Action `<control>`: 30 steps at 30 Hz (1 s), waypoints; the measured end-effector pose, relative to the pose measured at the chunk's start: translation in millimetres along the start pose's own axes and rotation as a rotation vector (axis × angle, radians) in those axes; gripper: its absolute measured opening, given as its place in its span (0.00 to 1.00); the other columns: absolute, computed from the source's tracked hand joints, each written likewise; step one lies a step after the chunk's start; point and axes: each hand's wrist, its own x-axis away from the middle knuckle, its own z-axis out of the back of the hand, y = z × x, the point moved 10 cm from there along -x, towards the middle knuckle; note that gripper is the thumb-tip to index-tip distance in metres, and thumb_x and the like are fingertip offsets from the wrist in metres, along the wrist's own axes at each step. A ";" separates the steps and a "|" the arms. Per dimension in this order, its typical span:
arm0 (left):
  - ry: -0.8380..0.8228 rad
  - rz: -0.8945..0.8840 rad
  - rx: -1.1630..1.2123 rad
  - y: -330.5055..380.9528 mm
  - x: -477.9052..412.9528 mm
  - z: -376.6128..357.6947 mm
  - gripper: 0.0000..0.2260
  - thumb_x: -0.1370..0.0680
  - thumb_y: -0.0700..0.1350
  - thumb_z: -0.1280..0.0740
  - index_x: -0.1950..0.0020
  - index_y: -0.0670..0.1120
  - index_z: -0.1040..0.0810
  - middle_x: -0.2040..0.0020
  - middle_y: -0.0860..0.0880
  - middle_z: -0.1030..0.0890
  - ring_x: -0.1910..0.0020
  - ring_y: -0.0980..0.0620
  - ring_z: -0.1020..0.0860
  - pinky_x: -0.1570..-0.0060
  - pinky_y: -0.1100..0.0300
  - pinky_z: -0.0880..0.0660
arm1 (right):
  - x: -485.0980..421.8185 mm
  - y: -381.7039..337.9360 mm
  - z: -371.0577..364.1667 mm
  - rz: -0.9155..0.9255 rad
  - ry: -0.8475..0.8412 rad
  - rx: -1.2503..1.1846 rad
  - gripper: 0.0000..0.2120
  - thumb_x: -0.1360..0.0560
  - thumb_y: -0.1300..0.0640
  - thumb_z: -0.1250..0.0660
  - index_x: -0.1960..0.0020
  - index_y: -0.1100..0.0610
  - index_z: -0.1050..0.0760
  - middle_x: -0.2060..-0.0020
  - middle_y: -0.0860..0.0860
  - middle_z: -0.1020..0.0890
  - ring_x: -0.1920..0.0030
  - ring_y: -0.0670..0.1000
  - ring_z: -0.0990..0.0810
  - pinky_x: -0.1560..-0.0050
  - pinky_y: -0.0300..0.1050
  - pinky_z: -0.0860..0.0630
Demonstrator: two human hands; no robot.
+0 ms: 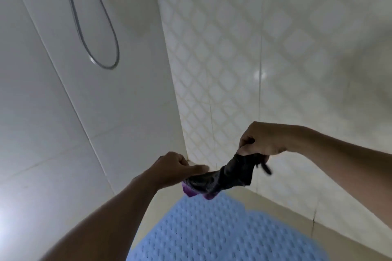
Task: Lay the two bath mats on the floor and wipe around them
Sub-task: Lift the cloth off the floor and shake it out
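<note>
Both hands grip one dark cloth (228, 178) stretched between them: the left hand (174, 168) closed on its lower end, the right hand (262, 141) closed on its higher end. The blue bath mat (212, 229) lies flat on the floor directly below the hands, nearer the left. Bare floor (282, 214) lies to the right.

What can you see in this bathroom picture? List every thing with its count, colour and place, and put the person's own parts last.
Bath mat: at least one, light blue with a bumpy texture, flat on the floor at the bottom centre; a step in its top edge may be a second mat.
Cloth: one, dark with a purple part at its lower left end, stretched between both hands above the mat.
Shower hose: one, grey metal, hanging in a loop on the left wall.
Plain wall: white tiles, left.
Patterned wall: cream diamond tiles, right.
Floor: beige, beside the mat.
Left hand: one, gripping the cloth's lower end.
Right hand: one, gripping its upper end.
</note>
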 end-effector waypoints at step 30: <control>0.197 -0.861 0.229 736.1 176.7 345.7 0.07 0.25 0.54 0.27 0.53 0.53 0.22 0.56 0.55 0.17 0.55 0.52 0.18 0.53 0.55 0.20 | 442.6 -241.5 659.5 -0.493 0.697 -0.039 0.17 0.25 0.48 0.27 0.60 0.60 0.27 0.73 0.52 0.32 0.77 0.49 0.40 0.75 0.39 0.45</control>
